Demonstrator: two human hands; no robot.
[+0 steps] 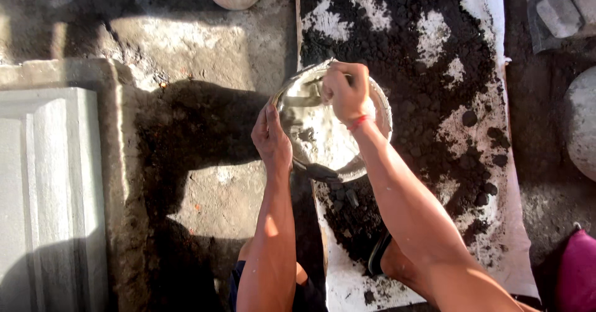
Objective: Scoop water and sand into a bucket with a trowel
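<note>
Covering white sheet (496, 237), dark soil (428, 70).

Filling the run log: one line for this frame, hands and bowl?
left hand: on metal bowl rim | right hand: fingers inside bowl | under: white sheet with dark soil
</note>
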